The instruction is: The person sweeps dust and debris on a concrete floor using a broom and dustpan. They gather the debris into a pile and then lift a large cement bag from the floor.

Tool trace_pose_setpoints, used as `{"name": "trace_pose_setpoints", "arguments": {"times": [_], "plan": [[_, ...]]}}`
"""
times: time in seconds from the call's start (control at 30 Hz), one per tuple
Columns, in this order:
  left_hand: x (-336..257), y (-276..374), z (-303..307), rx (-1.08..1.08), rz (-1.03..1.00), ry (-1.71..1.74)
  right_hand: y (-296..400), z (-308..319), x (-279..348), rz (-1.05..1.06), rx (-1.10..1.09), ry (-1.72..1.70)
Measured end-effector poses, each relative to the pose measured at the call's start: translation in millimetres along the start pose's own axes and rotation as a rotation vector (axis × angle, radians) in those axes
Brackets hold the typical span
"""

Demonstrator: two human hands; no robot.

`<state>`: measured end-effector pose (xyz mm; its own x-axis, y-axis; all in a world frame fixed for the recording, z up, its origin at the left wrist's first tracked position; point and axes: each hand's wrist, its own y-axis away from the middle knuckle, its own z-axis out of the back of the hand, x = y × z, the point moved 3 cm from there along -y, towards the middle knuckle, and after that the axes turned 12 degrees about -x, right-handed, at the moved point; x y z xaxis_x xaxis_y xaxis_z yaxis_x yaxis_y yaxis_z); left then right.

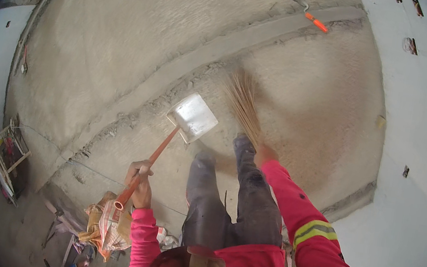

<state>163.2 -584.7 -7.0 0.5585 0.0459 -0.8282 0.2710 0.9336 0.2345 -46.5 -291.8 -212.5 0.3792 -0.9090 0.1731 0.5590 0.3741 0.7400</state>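
My left hand (140, 182) grips the reddish tubular handle (165, 144) of a long-handled metal dustpan (195, 116). The pan lies at floor level, just beside a line of loose debris. In my right hand (266, 155) is the bound end of a stick broom (244, 103). Its bristles fan out on the dusty concrete floor (316, 99), to the right of the pan, and their tips are blurred. My right hand is near my knee.
A smoother cement strip (204, 52) crosses the floor, edged with crumbled debris (115, 130). An orange-handled trowel (315, 21) lies at its far end. Sacks (113, 222) sit near my left arm, and a thin cord (97, 173) runs over the floor. A white wall (416, 121) stands at right.
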Motion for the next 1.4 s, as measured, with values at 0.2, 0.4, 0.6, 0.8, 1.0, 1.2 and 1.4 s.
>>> {"name": "trace_pose_setpoints", "arguments": {"times": [0.2,0.4,0.6,0.8,1.0,1.2,1.4], "plan": [[-3,2,9,0.021,-0.007,-0.034,30,37,-52,-0.197,-0.184,-0.027],[-2,-3,13,0.044,-0.018,0.024,-53,-38,-23,-0.137,-0.170,-0.087],[3,-2,21,0.047,-0.039,0.021,2,-59,54,-0.022,-0.098,-0.048],[9,2,33,0.024,-0.018,0.026,39,7,-2,-0.253,-0.298,-0.132],[4,-1,27,0.059,-0.001,0.058,-47,-39,42,-0.101,-0.162,-0.127],[6,0,30,0.042,-0.011,0.042,5,-48,59,-0.003,-0.090,-0.045],[8,3,30,0.040,-0.017,0.014,11,-27,24,-0.221,-0.188,-0.175]]}}
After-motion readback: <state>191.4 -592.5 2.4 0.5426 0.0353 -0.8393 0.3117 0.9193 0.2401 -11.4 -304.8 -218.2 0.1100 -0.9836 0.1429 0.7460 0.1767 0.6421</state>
